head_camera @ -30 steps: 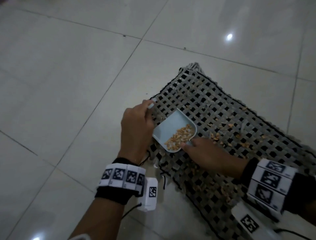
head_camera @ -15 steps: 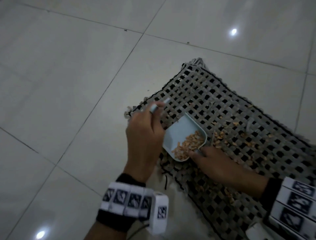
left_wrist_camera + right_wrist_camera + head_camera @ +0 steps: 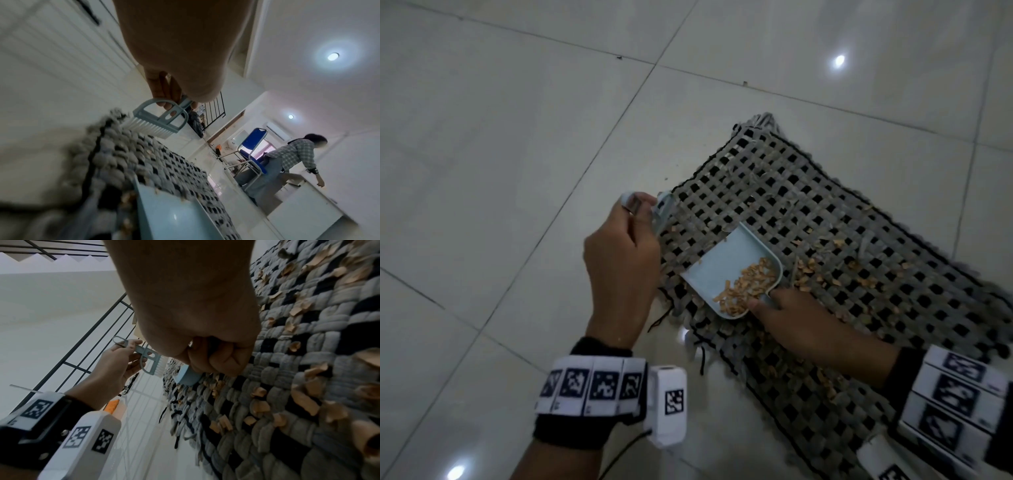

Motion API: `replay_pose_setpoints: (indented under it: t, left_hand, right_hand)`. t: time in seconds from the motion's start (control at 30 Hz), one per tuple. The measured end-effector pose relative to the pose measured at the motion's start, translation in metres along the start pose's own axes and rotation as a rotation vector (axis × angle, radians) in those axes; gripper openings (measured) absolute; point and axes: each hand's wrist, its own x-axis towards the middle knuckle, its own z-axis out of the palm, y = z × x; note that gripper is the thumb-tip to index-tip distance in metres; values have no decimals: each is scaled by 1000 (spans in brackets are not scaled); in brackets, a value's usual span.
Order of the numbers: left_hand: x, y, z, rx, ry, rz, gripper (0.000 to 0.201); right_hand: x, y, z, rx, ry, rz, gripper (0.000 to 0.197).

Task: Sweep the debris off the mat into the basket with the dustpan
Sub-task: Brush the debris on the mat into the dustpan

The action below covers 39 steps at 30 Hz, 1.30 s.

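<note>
A grey and black woven mat [image 3: 808, 205] lies on the tile floor with tan debris [image 3: 825, 270] scattered over it. A pale blue dustpan [image 3: 726, 267] rests on the mat's near left edge, a heap of debris [image 3: 746, 287] in its back corner. My right hand [image 3: 784, 315] grips the dustpan's handle end. My left hand [image 3: 619, 253] holds a small pale blue brush [image 3: 662, 212] by its handle, raised just off the mat's left edge; its white bristles [image 3: 148, 128] show in the left wrist view. The basket is not in view.
Pale floor tiles [image 3: 517, 137] spread to the left and behind the mat. In the left wrist view a blue chair [image 3: 251, 152] and another person [image 3: 292, 159] are far across the room. A black railing [image 3: 86, 344] stands by the wall.
My left hand has pulled the brush back to the left, away from the dustpan and up off the mat. The dustpan stays in place with its heap of debris.
</note>
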Motion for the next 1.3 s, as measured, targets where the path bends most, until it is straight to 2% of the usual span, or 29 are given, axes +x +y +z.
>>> replay_pose_setpoints:
  t: [0.1, 0.27, 0.4, 0.5, 0.63, 0.77, 1.0, 1.1, 1.23, 1.3]
  left_hand:
    - [12, -6, -3, 121, 9, -3, 23]
    - [1, 2, 7, 173, -97, 1, 30]
    - [8, 0, -2, 178, -18, -12, 27]
    - [9, 0, 4, 213, -42, -9, 29]
    - [3, 10, 9, 154, -128, -41, 29]
    - [9, 12, 0, 68, -88, -90, 25]
    - [4, 8, 7, 43, -21, 29, 20]
    - [-9, 14, 20, 97, -92, 89, 22]
    - [-43, 35, 30, 21, -199, 197, 22]
    - [-43, 38, 27, -43, -205, 178, 20]
  right_hand:
    - [-1, -1, 0, -14, 13, 16, 41]
    - [-2, -2, -1, -24, 28, 25, 42]
    - [1, 1, 0, -28, 36, 14, 43]
    - [1, 1, 0, -34, 39, 23, 42]
    - [1, 0, 0, -46, 34, 21, 42]
    - [0, 1, 0, -36, 25, 2, 41]
    - [-1, 2, -1, -26, 16, 3, 38]
    - [0, 3, -1, -31, 19, -5, 39]
    - [2, 3, 1, -36, 45, -14, 40]
    - [1, 3, 0, -35, 45, -25, 41]
